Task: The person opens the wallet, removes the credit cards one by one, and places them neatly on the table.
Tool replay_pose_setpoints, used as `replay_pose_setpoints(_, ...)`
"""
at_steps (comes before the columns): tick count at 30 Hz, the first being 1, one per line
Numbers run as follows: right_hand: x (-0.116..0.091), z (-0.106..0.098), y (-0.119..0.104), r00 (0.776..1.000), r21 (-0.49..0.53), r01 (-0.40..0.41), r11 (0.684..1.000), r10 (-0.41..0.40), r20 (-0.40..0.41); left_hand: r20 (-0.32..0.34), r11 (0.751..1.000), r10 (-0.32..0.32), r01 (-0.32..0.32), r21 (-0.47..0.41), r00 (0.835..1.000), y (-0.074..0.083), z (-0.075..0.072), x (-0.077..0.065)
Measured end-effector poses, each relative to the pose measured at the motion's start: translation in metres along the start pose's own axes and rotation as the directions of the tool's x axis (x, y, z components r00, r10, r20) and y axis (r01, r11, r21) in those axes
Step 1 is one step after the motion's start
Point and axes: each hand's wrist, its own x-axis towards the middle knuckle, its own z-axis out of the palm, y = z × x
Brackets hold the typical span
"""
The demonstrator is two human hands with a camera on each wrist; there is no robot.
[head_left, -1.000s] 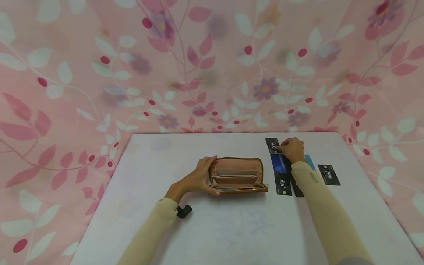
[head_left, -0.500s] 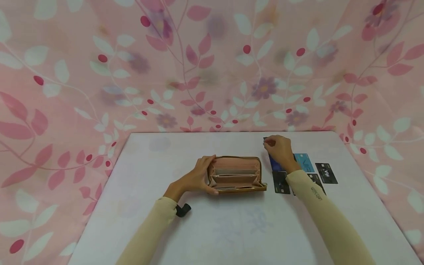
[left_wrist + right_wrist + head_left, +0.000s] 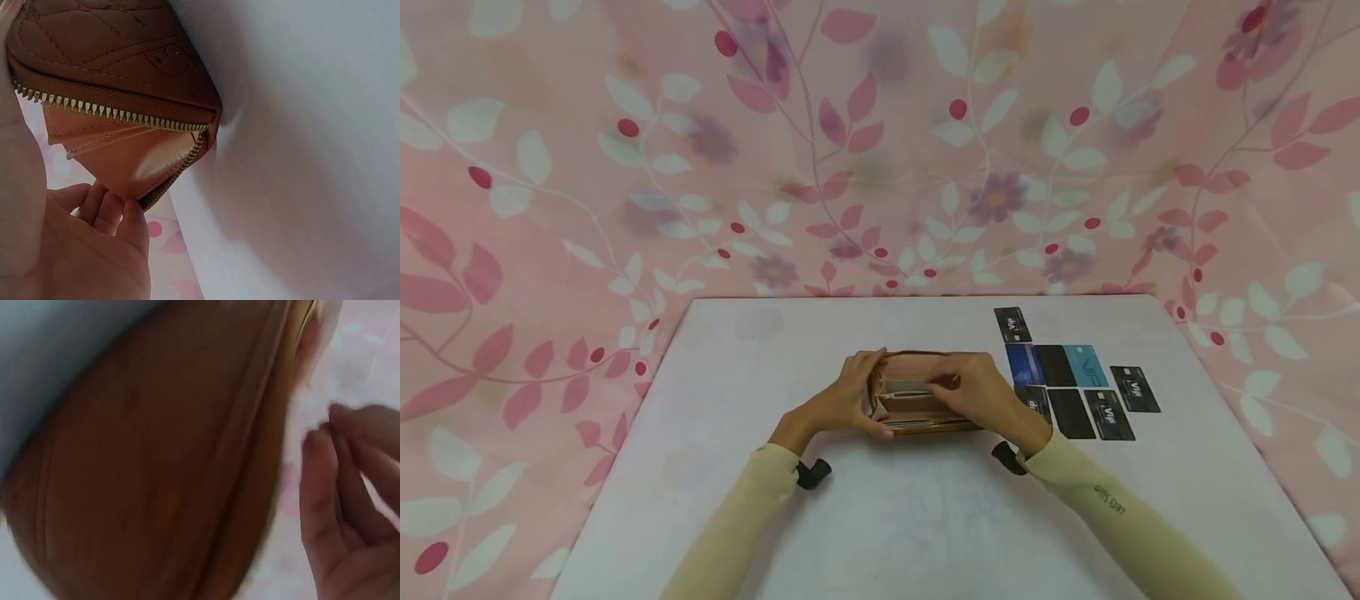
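An unzipped brown zip-around wallet [image 3: 917, 364] stands on the white table, its pink-beige pockets spread. My left hand [image 3: 842, 396] grips its left end, thumb in front and fingers behind. In the left wrist view, fingers [image 3: 132, 234] hold the edge by the brass zip [image 3: 112, 112]. Over the wallet's right half is my right hand [image 3: 981, 392], thumb and forefinger tips close together. In the right wrist view these fingertips [image 3: 319, 450] show no object between them, beside the blurred brown wallet side [image 3: 156, 450]. Right of the wallet lie several cards, including a dark blue one [image 3: 1021, 365].
At the back of the group lies a black Vip card [image 3: 1012, 325]. A light blue card [image 3: 1086, 367] and another black Vip card [image 3: 1135, 389] lie farther right. A pink floral cloth [image 3: 850, 150] hangs behind the white table [image 3: 760, 350].
My right hand has left the rearmost black card, which lies flat on the table, and moved left over the wallet. My left hand keeps its grip on the wallet.
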Motion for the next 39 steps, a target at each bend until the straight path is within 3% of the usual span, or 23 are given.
replay_pose_setpoints(4, 0.001, 0.011, -0.005, 0.976, 0.053, 0.044, 0.998, -0.054, 0.209, 0.0, 1.0, 0.004, -0.004, 0.006, 1.0, -0.001, -0.001, 0.0)
replay_pose_setpoints(7, 0.001, 0.019, -0.004, 0.951, 0.047, 0.091, 0.995, -0.101, 0.292, 0.009, 1.0, -0.003, 0.003, 0.013, 1.0, 0.0, 0.0, 0.001)
replay_pose_setpoints(11, 0.001, 0.023, -0.007, 0.94, -0.008, 0.126, 0.992, -0.117, 0.322, 0.011, 1.0, 0.001, -0.001, 0.016, 1.0, -0.001, 0.001, 0.001)
replay_pose_setpoints(20, 0.008, 0.021, -0.002, 0.917, 0.017, 0.056, 0.998, -0.058, 0.394, -0.003, 1.0, -0.008, 0.008, -0.003, 1.0, -0.002, 0.001, 0.001)
replay_pose_setpoints(25, 0.009, 0.02, 0.004, 0.921, 0.0, 0.038, 0.999, -0.035, 0.388, -0.016, 1.0, 0.02, -0.02, -0.011, 1.0, -0.001, 0.002, 0.001)
replay_pose_setpoints(33, 0.007, 0.024, -0.001, 0.914, 0.003, 0.052, 0.999, -0.049, 0.403, -0.02, 1.0, 0.009, -0.009, -0.008, 1.0, -0.002, 0.004, 0.0)
replay_pose_setpoints(39, 0.008, 0.023, -0.005, 0.911, -0.008, 0.101, 0.995, -0.089, 0.402, -0.026, 0.999, 0.003, -0.004, -0.031, 1.0, -0.004, 0.004, -0.001)
